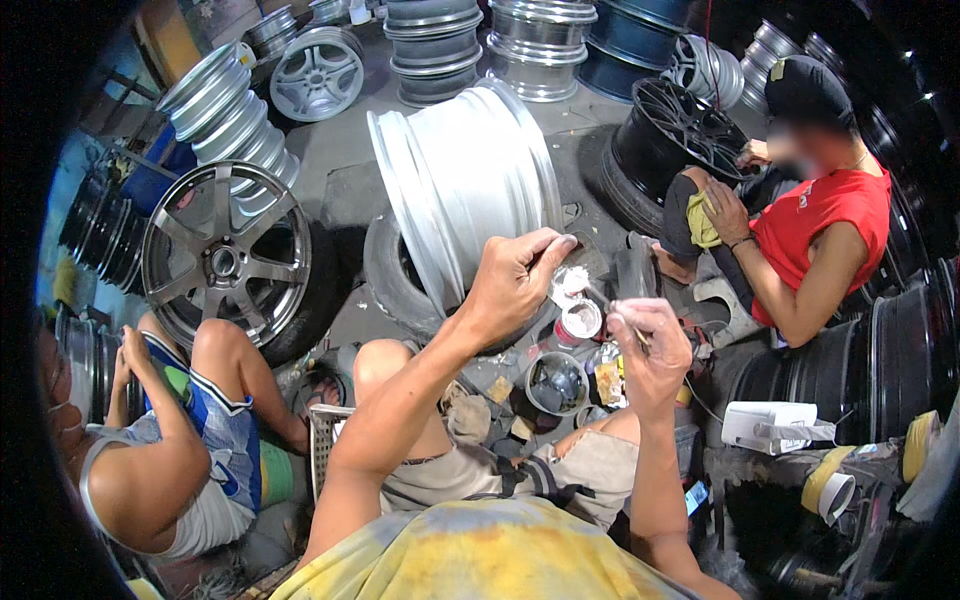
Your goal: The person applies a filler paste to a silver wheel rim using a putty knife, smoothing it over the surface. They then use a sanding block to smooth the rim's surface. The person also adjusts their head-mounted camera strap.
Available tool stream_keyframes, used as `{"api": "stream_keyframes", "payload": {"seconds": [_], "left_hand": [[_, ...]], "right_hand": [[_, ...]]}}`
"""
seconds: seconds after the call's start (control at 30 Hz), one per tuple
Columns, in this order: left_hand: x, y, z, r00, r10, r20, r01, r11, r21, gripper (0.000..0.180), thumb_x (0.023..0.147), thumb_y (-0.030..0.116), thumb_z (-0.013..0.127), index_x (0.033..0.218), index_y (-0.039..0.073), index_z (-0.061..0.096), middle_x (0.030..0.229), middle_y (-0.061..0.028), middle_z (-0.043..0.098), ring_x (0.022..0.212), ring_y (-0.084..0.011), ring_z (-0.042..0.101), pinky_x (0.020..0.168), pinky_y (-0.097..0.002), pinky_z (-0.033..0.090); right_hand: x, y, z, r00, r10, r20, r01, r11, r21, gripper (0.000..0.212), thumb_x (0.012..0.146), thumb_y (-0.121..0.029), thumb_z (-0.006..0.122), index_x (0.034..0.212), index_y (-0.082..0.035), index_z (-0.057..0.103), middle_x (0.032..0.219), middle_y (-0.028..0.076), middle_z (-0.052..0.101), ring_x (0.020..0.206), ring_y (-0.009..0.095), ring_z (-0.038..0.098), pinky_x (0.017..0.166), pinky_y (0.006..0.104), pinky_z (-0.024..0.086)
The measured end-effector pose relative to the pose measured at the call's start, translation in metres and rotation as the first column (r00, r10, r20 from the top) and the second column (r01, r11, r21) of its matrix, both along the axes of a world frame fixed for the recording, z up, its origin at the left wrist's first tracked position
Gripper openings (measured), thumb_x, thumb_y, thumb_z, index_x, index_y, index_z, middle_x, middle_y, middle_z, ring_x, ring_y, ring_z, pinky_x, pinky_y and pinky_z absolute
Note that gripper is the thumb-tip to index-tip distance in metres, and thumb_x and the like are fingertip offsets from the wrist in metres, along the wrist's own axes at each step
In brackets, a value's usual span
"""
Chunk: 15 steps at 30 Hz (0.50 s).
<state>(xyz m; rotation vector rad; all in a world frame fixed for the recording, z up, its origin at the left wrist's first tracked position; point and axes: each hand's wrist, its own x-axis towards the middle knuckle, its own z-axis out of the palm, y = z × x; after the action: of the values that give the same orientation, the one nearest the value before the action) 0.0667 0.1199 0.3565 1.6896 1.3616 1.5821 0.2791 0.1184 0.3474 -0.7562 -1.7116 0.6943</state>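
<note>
My left hand (520,280) is closed in a pinch in front of a silver wheel rim (470,170). Just below its fingertips is a lump of white paste (572,282); whether the fingers hold what the paste sits on is hidden. In my right hand (652,355) is a thin, spatula-like tool (602,298), its dark end pointing at the paste. Under both hands stands a small open tin (581,321) with whitish contents. The silver rim lies tilted on a tire (388,265), its pale barrel toward me.
A bucket (557,383) with dark contents sits between my legs. At right, a person in a red top (835,230) works at a black rim (690,125); another person (160,450) sits at left beside a dark spoked wheel (225,262). Stacked rims (435,50) line the back.
</note>
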Motion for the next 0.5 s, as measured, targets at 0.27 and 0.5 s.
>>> {"api": "stream_keyframes", "payload": {"seconds": [0.27, 0.5], "left_hand": [[0.001, -0.003, 0.003, 0.988, -0.102, 0.113, 0.104, 0.994, -0.014, 0.029, 0.105, 0.021, 0.061, 0.091, -0.003, 0.070, 0.055, 0.0051, 0.053, 0.046, -0.0010, 0.046, 0.040, -0.0247, 0.034], [0.002, -0.002, 0.000, 0.988, -0.081, 0.134, 0.088, 0.995, -0.049, 0.031, 0.105, 0.025, 0.061, 0.091, -0.001, 0.070, 0.055, 0.0055, 0.052, 0.044, -0.0012, 0.046, 0.038, -0.0249, 0.033]], "right_hand": [[-0.001, 0.002, -0.007, 0.976, -0.009, -0.218, -0.034, 0.980, -0.195, 0.006, 0.092, 0.004, 0.070, 0.097, 0.003, 0.068, 0.095, 0.010, 0.072, 0.079, 0.012, 0.068, 0.070, 0.0240, 0.052], [-0.010, 0.002, -0.015, 0.949, 0.053, -0.310, -0.171, 0.915, -0.366, 0.007, 0.098, -0.004, 0.067, 0.101, 0.002, 0.069, 0.092, 0.010, 0.074, 0.070, 0.009, 0.066, 0.060, 0.0223, 0.050]]}}
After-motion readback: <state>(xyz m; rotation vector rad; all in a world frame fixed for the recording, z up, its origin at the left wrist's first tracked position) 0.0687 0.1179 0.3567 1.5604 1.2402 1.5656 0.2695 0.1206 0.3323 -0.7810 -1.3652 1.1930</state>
